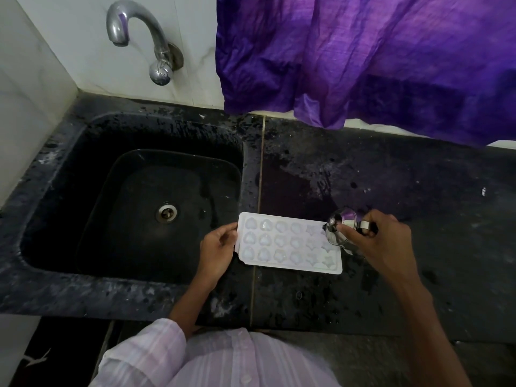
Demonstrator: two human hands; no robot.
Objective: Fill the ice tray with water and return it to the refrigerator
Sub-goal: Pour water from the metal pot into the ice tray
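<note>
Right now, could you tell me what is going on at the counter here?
A person is filling a white ice tray on the dark counter beside the sink. The left hand steadies the tray's left edge, which slightly overhangs the sink, while the right hand tips a small steel vessel over the tray's right end. The tap shows no running water. The tray has not yet gone to the refrigerator.

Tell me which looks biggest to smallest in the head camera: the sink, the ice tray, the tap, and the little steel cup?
1. Sink, biggest by far.
2. Ice tray.
3. Tap; it looks a bit smaller than the tray, but it's farther away, so that's unsure.
4. Steel cup, smallest, held in the right hand.
</note>
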